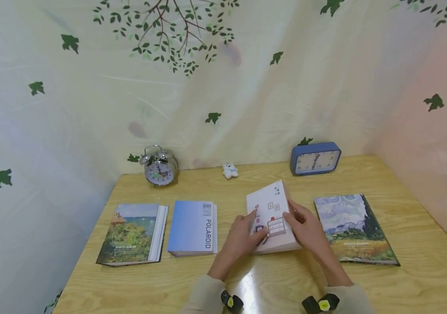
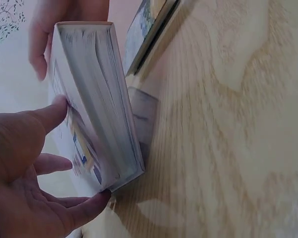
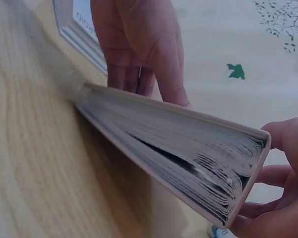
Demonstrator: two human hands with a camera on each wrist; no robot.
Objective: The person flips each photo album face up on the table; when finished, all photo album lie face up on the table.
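A thick white photo album (image 1: 263, 205) with drawn furniture on its cover is tilted above the wooden table, its lower edge showing a stack of pages (image 3: 188, 158). My right hand (image 1: 306, 224) grips its right side, thumb on the cover and fingers round the spine. On the cover's left part rests my left hand (image 1: 243, 233), its thumb and fingertips touching the surface; in the left wrist view one finger (image 2: 92, 206) reaches the cover's corner. To the right lies a landscape-covered photo album (image 1: 355, 231). A blue Polaroid album (image 1: 192, 226) lies to the left.
Another painted photo album (image 1: 133, 233) lies at the far left of the table (image 1: 149, 288). Along the back stand a silver twin-bell alarm clock (image 1: 159, 168), a small white bear figure (image 1: 230, 171) and a blue clock (image 1: 315, 158). Printed cloth hangs behind them.
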